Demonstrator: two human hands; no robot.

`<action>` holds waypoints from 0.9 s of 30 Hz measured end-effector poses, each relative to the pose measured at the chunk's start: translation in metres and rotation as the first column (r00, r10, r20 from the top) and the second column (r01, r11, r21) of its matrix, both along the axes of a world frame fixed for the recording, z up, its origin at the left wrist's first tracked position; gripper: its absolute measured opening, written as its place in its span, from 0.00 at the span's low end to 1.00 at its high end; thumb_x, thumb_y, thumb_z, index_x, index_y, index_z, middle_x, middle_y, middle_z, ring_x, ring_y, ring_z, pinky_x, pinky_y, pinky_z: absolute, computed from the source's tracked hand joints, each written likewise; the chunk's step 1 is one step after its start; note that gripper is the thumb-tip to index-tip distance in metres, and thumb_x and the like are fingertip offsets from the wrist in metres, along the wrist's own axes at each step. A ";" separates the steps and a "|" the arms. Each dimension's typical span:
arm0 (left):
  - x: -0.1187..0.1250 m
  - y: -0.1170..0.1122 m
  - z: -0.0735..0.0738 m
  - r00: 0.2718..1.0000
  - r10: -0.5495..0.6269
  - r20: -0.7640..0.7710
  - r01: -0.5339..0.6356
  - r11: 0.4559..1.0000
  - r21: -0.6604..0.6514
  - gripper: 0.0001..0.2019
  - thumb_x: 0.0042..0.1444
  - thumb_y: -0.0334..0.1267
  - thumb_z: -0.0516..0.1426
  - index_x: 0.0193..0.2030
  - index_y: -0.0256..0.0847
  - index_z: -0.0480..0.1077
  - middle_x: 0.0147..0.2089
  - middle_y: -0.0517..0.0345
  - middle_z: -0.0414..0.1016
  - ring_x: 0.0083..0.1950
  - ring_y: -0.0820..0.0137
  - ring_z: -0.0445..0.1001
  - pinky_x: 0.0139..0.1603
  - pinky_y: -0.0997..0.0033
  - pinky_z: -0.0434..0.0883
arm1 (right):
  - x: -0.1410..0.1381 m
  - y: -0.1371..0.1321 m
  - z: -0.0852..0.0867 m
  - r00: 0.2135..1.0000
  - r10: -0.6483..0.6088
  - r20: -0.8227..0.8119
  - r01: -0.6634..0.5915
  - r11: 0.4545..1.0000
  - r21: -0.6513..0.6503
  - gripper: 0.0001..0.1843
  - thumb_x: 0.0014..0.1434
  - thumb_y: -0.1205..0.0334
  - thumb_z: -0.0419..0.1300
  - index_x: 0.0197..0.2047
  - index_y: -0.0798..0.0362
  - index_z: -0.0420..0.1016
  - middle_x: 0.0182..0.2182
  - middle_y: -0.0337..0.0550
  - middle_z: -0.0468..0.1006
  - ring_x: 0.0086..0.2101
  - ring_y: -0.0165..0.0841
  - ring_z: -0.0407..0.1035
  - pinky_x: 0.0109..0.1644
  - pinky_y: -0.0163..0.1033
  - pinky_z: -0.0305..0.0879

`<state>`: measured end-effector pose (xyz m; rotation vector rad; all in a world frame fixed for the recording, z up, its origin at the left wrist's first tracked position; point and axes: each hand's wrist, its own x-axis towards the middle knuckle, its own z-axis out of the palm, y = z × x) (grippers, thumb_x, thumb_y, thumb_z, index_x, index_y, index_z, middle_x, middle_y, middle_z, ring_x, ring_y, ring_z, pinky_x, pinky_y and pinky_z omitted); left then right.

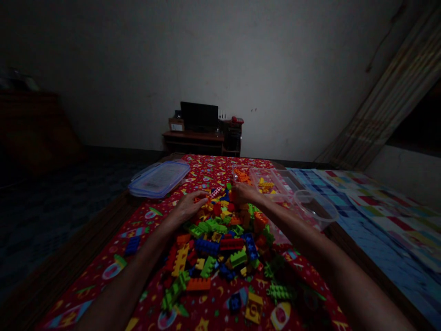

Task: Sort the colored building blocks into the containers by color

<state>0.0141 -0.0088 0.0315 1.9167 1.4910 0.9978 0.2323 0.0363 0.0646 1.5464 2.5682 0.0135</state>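
A heap of toy building bricks (215,225) in red, orange, yellow, green and blue lies spread over the table. At its far left side, my left hand (188,207) has its thumb and fingers closed about an orange brick (197,199). A pink-and-white studded brick (216,192) is just right of those fingertips. My right hand (245,193) is over the far right part of the heap, fingers curled downward; what they grip is too dark to make out. Close to it stand clear plastic boxes, one with orange bricks (242,176), another with yellow bricks (266,185).
A red patterned cloth (203,166) covers the table. Blue-rimmed lids (160,179) are stacked at the far left. A round clear tub (319,209) stands right of the boxes. Beyond are a bed (365,230) on the right and a monitor (199,116) on a desk by the wall.
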 end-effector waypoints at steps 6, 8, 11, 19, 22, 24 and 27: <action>0.006 -0.002 -0.003 0.999 -0.045 0.009 0.045 0.999 0.000 0.24 0.43 0.56 0.55 0.38 0.39 0.75 0.41 0.49 0.80 0.44 0.57 0.76 0.48 0.60 0.71 | -0.007 -0.010 -0.017 0.998 -0.065 -0.005 0.065 0.990 0.124 0.18 0.59 0.67 0.49 0.49 0.58 0.74 0.44 0.58 0.77 0.46 0.42 0.72 0.45 0.40 0.67; 0.006 -0.002 -0.003 0.999 -0.039 0.004 0.039 0.999 0.002 0.25 0.42 0.57 0.55 0.38 0.39 0.75 0.41 0.50 0.80 0.43 0.57 0.76 0.47 0.60 0.71 | -0.010 -0.008 -0.021 0.998 -0.062 -0.002 0.062 0.993 0.097 0.18 0.58 0.68 0.50 0.48 0.58 0.75 0.44 0.58 0.77 0.46 0.42 0.72 0.45 0.40 0.67; 0.005 -0.002 -0.002 1.000 -0.029 -0.002 0.029 1.000 0.004 0.26 0.42 0.59 0.55 0.38 0.39 0.75 0.41 0.50 0.80 0.43 0.57 0.76 0.47 0.61 0.71 | -0.006 -0.002 -0.021 0.999 -0.038 -0.018 0.039 0.998 0.047 0.16 0.55 0.66 0.55 0.45 0.58 0.76 0.44 0.56 0.77 0.45 0.41 0.72 0.41 0.37 0.67; 0.007 0.001 -0.006 1.000 -0.015 0.012 0.014 0.999 0.050 0.25 0.47 0.56 0.53 0.42 0.40 0.74 0.46 0.50 0.78 0.48 0.58 0.74 0.52 0.61 0.69 | 0.020 -0.002 0.003 0.898 -0.146 -0.416 0.132 0.989 -0.063 0.15 0.50 0.60 0.61 0.40 0.60 0.75 0.31 0.47 0.77 0.31 0.34 0.71 0.31 0.32 0.62; 0.015 -0.002 -0.005 0.992 0.093 0.087 -0.097 0.994 0.052 0.26 0.52 0.53 0.49 0.51 0.37 0.70 0.53 0.48 0.74 0.54 0.58 0.71 0.57 0.59 0.65 | 0.015 -0.015 0.006 0.661 -0.244 -0.710 0.089 0.964 -0.249 0.14 0.49 0.61 0.59 0.39 0.58 0.74 0.26 0.42 0.76 0.27 0.31 0.70 0.29 0.31 0.63; 0.024 -0.006 -0.007 0.975 0.139 0.174 -0.144 0.989 0.017 0.27 0.56 0.52 0.44 0.55 0.36 0.66 0.58 0.47 0.70 0.59 0.60 0.67 0.61 0.58 0.62 | 0.003 -0.026 0.003 0.492 -0.301 -0.817 0.000 0.938 -0.346 0.12 0.48 0.63 0.60 0.37 0.57 0.73 0.26 0.39 0.75 0.25 0.28 0.69 0.28 0.30 0.63; 0.042 -0.014 -0.014 0.953 0.120 0.277 -0.113 0.993 -0.044 0.27 0.60 0.51 0.40 0.57 0.36 0.64 0.63 0.46 0.64 0.65 0.62 0.60 0.66 0.60 0.56 | -0.018 -0.044 -0.005 0.306 -0.391 -0.868 -0.114 0.890 -0.441 0.11 0.45 0.64 0.62 0.34 0.56 0.71 0.25 0.35 0.74 0.23 0.26 0.67 0.27 0.30 0.64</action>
